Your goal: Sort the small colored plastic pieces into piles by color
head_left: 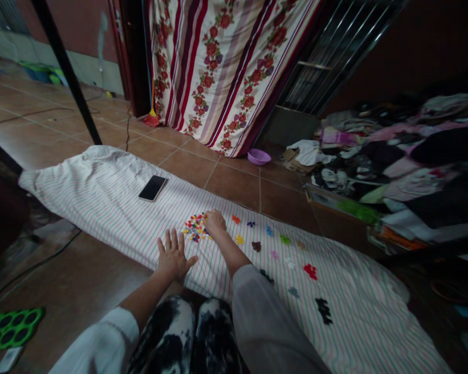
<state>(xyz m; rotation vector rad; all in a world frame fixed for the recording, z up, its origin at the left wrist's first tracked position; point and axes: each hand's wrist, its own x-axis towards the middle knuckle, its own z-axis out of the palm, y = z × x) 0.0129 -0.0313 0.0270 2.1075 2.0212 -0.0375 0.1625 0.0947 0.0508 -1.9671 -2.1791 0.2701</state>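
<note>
A mixed pile of small colourful pieces (195, 228) lies on the striped cloth (101, 192). At the pile's right edge is my right hand (216, 222), its fingers drawn together and pointing down; what they hold, if anything, is hidden. My left hand (174, 258) rests with fingers spread near the cloth's front edge, just below the pile. To the right, the pieces lie in small groups by colour: orange (236, 219), yellow (239, 239), brown (256, 246), blue (269, 230), green (284, 239), red (310, 271) and black (323, 310), among several others.
A phone (153, 188) lies on the cloth left of the pile. Beyond are a tiled floor, a purple basin (259, 157), a floral curtain (218, 67) and a broom (152, 118). Heaped clothes (421, 150) fill the right. A green tray-like object (13, 327) sits at lower left.
</note>
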